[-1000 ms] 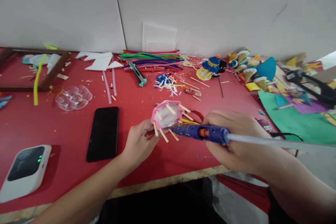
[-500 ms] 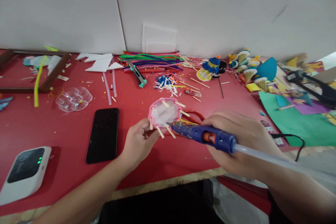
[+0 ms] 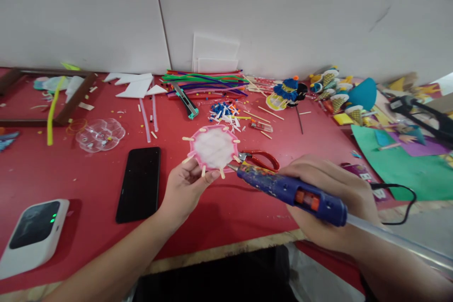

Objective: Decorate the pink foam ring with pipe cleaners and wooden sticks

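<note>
My left hand [image 3: 186, 188] pinches the lower edge of a round pink-rimmed white disc [image 3: 214, 147] with several short wooden sticks poking out around it, held up facing me. My right hand [image 3: 331, 198] is closed around a blue glue gun [image 3: 290, 189] with a clear glue stick trailing from its back. The gun's nozzle touches the disc's lower right rim. Red-handled scissors [image 3: 260, 159] lie on the red table [image 3: 88, 174] just behind the gun.
A black phone [image 3: 138, 183] lies left of my left hand, a white device [image 3: 33, 236] at the near left edge. Pipe cleaners [image 3: 205, 82], a utility knife [image 3: 186, 100], cut straw bits [image 3: 224, 112], a clear plastic tray [image 3: 100, 133], and paper crafts on green paper [image 3: 396, 160] crowd the back and right.
My left hand turned the disc so its flat face points at me and lifted it slightly. My right hand dropped lower and right, tilting the glue gun with its nozzle still at the disc's rim.
</note>
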`<state>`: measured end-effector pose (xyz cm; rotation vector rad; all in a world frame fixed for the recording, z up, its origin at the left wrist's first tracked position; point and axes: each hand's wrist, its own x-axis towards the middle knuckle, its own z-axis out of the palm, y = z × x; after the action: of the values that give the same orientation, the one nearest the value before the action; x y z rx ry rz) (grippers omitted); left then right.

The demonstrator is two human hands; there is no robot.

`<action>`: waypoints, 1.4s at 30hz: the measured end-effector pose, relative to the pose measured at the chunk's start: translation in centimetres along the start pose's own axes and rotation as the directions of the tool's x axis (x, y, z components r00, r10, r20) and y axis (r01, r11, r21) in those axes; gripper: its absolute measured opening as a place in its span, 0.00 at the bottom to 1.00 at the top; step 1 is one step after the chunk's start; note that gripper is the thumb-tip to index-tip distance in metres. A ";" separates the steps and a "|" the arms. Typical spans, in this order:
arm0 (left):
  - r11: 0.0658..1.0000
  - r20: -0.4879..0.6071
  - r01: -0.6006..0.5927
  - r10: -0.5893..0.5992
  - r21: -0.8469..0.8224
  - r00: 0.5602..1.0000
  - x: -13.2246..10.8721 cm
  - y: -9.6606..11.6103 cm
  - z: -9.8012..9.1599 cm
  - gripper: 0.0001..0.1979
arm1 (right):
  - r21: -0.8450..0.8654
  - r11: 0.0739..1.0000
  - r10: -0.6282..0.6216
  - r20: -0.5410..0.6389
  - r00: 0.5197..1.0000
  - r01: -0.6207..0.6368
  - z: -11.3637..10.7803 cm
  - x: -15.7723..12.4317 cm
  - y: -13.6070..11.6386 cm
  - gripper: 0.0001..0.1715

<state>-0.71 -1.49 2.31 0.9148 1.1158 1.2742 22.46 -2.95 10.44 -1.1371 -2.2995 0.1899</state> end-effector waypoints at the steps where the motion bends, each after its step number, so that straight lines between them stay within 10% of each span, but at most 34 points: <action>1: 1.000 -0.008 0.005 -0.005 -0.002 1.000 0.0 0.0 0.0 0.15 | 0.026 1.000 0.010 -0.011 1.000 -0.010 0.1 0.0 0.0 0.17; 42: 0.983 0.046 0.048 -0.041 -0.177 0.998 0.0 0.0 0.0 0.10 | 0.045 0.999 0.006 0.012 1.000 -0.006 1.4 0.5 0.5 0.10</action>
<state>-0.71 -1.51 2.29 0.7748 0.9673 1.2902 21.87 -2.11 9.30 -1.1231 -2.2909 0.2503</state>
